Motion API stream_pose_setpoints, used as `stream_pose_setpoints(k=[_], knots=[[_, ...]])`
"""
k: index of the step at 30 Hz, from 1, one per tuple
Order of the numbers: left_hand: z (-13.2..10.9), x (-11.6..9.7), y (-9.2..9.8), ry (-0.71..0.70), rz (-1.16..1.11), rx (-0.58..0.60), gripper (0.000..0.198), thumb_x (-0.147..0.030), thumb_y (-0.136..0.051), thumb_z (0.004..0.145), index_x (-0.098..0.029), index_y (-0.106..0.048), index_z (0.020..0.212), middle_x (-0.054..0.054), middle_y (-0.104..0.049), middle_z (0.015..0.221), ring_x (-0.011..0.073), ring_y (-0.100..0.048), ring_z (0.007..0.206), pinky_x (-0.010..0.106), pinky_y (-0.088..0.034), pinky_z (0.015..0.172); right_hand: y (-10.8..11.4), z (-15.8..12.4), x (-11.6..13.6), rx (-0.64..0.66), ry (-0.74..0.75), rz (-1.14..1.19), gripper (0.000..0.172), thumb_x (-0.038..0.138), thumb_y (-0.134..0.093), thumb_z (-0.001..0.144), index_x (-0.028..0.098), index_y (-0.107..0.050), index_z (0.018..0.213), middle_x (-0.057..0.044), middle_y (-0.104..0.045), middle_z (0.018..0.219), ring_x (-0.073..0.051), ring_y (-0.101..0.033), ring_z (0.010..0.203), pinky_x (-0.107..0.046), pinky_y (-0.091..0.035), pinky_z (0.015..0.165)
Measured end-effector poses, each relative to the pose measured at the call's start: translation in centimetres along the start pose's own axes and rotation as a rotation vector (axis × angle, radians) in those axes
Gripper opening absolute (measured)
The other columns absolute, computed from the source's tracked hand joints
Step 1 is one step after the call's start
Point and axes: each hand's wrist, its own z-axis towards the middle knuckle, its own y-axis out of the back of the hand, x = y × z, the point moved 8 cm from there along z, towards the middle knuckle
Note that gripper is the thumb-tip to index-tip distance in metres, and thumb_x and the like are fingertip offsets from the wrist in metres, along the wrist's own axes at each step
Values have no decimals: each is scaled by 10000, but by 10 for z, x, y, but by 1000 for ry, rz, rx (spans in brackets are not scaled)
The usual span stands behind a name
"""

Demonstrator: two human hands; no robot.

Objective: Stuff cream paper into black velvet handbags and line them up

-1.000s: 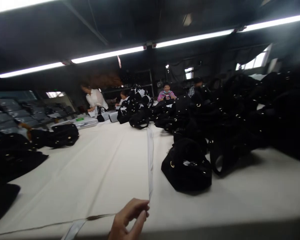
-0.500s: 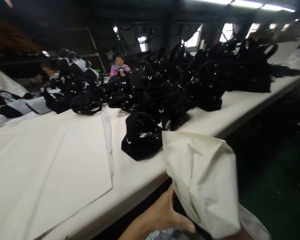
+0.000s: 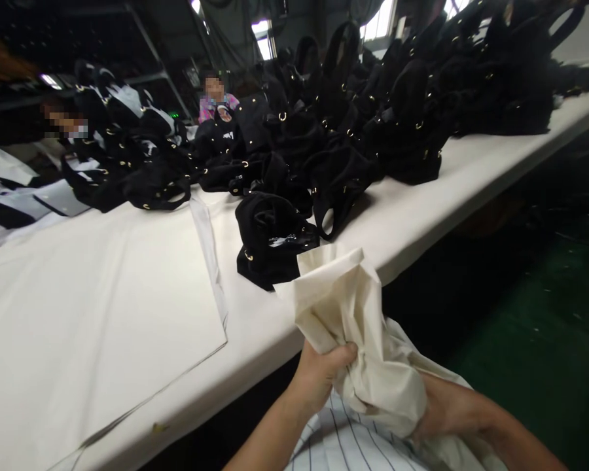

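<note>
While the left hand (image 3: pixel 319 374) is clamped on it, cream cloth (image 3: pixel 356 307), bunched, at the near edge of the table (image 3: pixel 255 320); long axis slanting from upper end, nearer that grip, down rightward to the right hand (image 3: pixel 440 404), fingers hidden, closure cannot be told.

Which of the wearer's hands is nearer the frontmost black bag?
Left. The left hand, gripping the cream cloth, is below and right of the black bag in view; the right hand, partly hidden by that cloth, is lower and farther right.
</note>
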Motion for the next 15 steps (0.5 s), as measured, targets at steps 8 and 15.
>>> stream_pose_setpoints(k=[8,15], knots=[[16,-36,-48,-335,365,-9,323,-290,-716,753,-136,-674,1033,106,-722,999,269,-660,922,338,-568,820,35,-1,55,-173,195,239,1144,425,-969,475,302,-418,1470,-120,-589,1327,-320,-585,1188,-395,-486,961],[23,-42,-54,-441,464,77,221,-109,-629,766,-127,-691,977,59,-723,926,202,-647,834,289,-551,748,8,39,61,-400,91,180,503,272,-903,518,187,-627,929,-78,-722,922,-322,-674,897,-395,-562,763]])
